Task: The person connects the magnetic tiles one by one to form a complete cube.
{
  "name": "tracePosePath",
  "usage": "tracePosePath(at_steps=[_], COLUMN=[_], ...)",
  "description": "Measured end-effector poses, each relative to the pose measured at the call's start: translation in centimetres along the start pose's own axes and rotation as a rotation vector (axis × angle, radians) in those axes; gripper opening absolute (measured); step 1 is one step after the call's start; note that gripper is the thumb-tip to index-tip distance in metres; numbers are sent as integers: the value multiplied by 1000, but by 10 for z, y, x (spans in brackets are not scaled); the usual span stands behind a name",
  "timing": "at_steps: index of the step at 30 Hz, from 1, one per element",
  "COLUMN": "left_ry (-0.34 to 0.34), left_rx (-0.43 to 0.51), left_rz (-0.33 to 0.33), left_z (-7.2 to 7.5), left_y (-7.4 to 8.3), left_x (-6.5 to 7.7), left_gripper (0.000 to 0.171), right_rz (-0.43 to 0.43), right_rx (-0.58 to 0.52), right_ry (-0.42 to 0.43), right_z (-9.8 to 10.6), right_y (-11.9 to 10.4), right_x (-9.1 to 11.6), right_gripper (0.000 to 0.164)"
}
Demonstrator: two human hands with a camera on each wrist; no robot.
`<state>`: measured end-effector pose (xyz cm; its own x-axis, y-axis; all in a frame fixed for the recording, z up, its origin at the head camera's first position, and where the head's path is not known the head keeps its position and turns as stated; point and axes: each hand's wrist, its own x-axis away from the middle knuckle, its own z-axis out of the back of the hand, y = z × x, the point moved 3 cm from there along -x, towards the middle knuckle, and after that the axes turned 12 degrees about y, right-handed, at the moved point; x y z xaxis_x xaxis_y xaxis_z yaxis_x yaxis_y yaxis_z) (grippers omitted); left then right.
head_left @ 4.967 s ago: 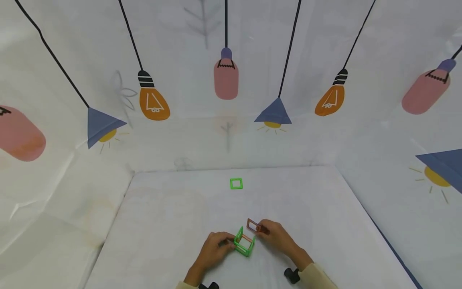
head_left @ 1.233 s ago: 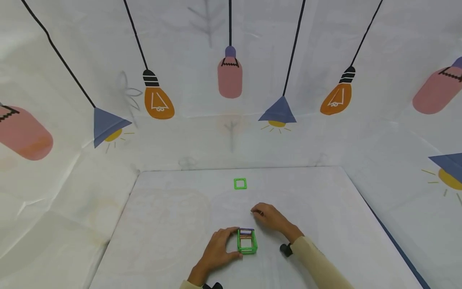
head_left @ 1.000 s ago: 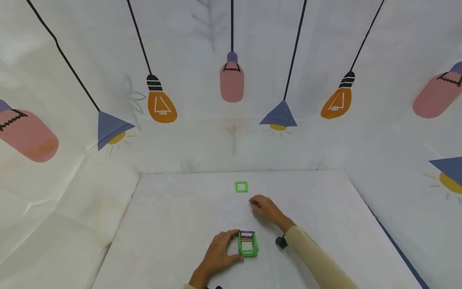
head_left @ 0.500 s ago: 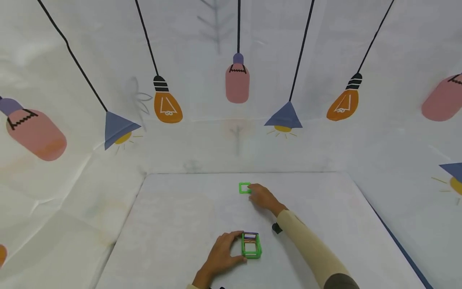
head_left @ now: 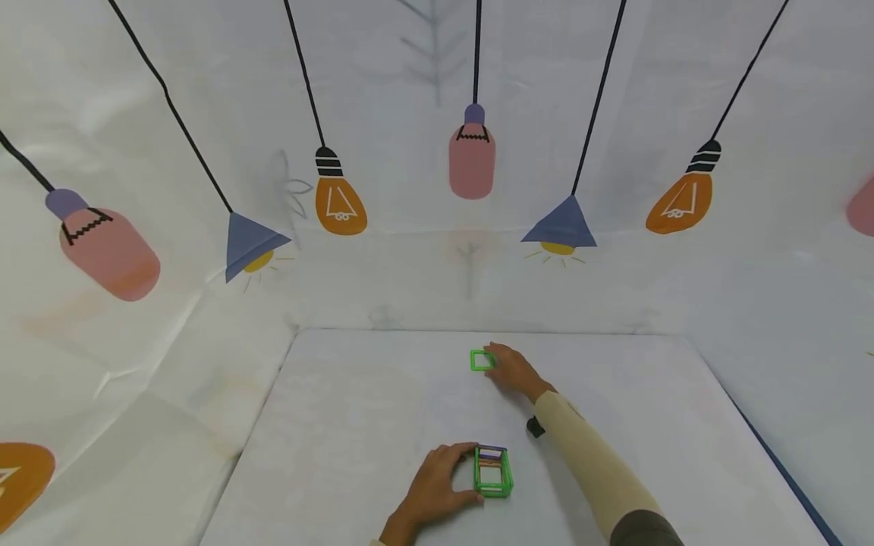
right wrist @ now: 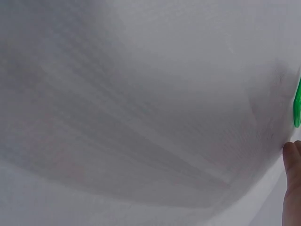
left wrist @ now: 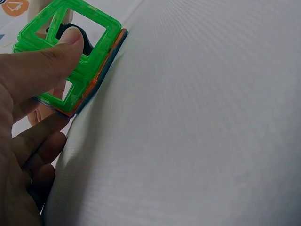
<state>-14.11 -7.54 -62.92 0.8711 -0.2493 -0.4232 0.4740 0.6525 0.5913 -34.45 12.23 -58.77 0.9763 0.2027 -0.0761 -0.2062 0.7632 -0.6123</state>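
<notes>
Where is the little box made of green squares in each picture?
Head view: the green tile box stands on the white table, low and centre, with the left hand against its left side.
Left wrist view: the box fills the top left corner, with the thumb across it.
Right wrist view: not in it.
Shared landmark: the white table.
</notes>
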Motion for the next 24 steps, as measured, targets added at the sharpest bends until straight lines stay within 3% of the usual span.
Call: tracePosePath(at_steps=[6, 15, 24], left_ry=[-26, -91, -46], left_rx=[19, 58, 20], left_rz=[12, 116, 71], left_z=[-2, -4, 1], left_y=[2, 1, 1], left_x=[-3, -1, -2], left_gripper=[80, 80, 78], right_rz=[49, 149, 322], right_rx=[9, 15, 81], right_ry=[-27, -75, -40], right_z=[-2, -11, -12], right_y=[-1, -2, -10], right_x=[-6, -6, -10], right_gripper=[60, 53, 33])
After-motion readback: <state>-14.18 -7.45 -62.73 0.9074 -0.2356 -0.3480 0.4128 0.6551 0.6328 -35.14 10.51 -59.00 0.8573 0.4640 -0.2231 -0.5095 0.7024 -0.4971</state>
